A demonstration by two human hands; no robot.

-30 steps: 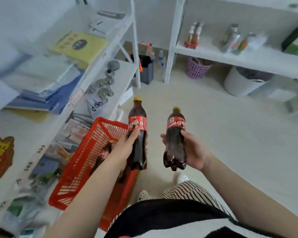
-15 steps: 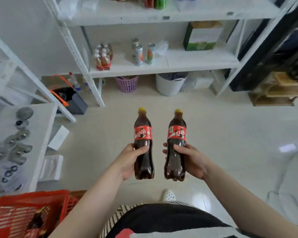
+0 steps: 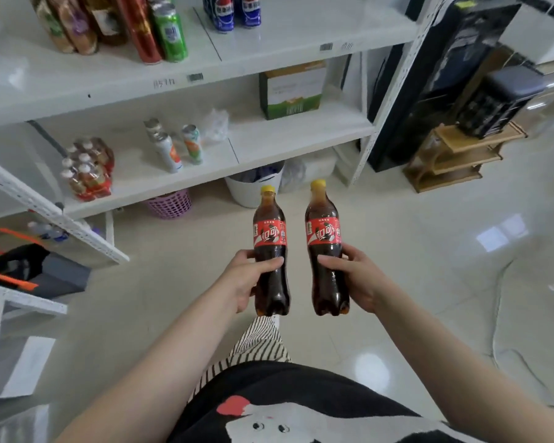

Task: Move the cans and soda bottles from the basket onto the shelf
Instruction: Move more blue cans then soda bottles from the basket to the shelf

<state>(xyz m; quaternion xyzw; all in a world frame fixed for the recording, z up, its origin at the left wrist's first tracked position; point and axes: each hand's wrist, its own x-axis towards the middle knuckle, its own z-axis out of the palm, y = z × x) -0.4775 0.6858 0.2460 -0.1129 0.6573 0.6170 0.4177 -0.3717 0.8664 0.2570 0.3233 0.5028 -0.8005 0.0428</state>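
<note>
Two cola bottles held upright over the floor, short of the shelf (image 3: pixel 269 59): left hand (image 3: pixel 247 279) wrapped round the left bottle (image 3: pixel 271 251), right hand (image 3: pixel 355 279) round the right bottle (image 3: pixel 325 247), both gripped below the labels. Basket out of view. Best kept vertical, carried to a bare stretch of board, clear of the cans (image 3: pixel 170 30), set down base first, one at a time, released only once steady.

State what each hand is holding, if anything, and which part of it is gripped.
The left hand grips one cola bottle and the right hand another cola bottle, each around the lower body, below the red label.
</note>
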